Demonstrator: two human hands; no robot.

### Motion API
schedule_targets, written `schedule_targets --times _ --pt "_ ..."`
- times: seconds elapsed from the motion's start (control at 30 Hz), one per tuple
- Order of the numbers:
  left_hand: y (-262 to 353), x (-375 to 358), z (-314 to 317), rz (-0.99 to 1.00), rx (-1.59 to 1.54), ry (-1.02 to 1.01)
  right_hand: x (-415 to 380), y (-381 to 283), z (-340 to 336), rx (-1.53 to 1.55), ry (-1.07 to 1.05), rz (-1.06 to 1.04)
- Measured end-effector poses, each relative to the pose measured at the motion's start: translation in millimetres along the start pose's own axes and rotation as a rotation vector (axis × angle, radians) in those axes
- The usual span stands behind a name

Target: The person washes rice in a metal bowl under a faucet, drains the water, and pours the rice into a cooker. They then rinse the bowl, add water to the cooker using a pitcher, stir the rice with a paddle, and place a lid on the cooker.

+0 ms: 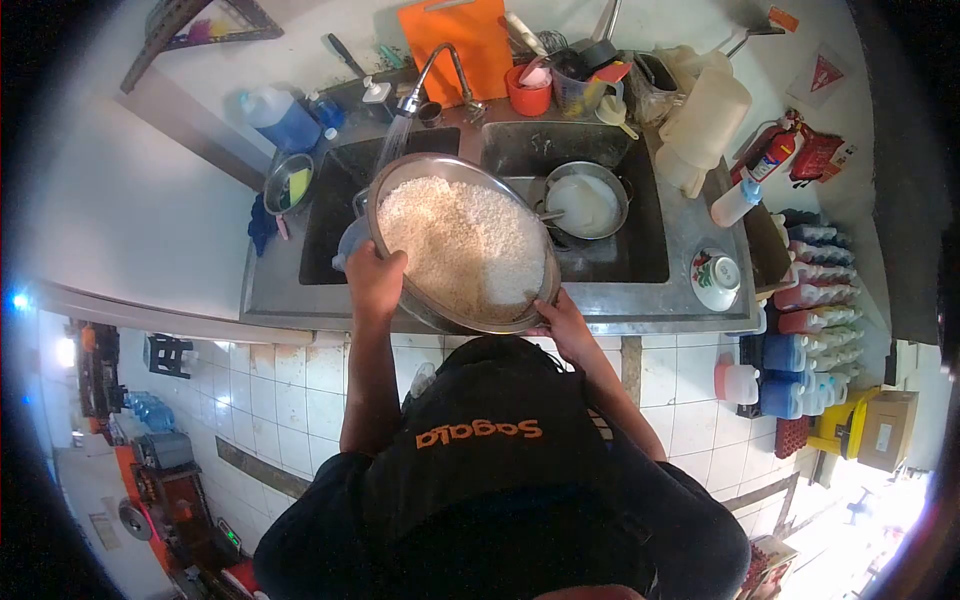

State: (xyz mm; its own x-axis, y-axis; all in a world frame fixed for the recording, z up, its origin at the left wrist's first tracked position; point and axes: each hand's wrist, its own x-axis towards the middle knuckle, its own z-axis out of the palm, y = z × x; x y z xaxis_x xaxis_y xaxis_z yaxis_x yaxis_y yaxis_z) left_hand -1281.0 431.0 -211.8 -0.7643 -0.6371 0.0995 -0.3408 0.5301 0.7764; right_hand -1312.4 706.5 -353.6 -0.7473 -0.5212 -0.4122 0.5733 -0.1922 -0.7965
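A large metal bowl (553, 268) of white rice (460, 235) is held tilted over the front of the sink, between me and the basins. My left hand (376, 278) is closed on its left rim, thumb on the inner side. My right hand (562, 322) grips the lower right rim. Water runs from the curved faucet (408, 103) just beyond the bowl's upper left rim, into the left basin (325, 215). In the right basin (640, 240) sits a metal pot (626, 197) with cloudy whitish liquid and a utensil handle.
On the left counter stand a blue-liquid jug (275, 122) and a small bowl (280, 185) with a sponge. Behind the sink are an orange board (460, 45) and a red cup (528, 98). A patterned bowl (716, 278) lies at right, near several liquid-filled jugs (815, 320).
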Motion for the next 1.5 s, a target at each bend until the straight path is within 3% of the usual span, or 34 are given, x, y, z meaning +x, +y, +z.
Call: schedule_targets --times 1.5 --pt "13 -3 1 0.043 -0.021 0.0 2 1 -5 0.012 0.013 0.025"
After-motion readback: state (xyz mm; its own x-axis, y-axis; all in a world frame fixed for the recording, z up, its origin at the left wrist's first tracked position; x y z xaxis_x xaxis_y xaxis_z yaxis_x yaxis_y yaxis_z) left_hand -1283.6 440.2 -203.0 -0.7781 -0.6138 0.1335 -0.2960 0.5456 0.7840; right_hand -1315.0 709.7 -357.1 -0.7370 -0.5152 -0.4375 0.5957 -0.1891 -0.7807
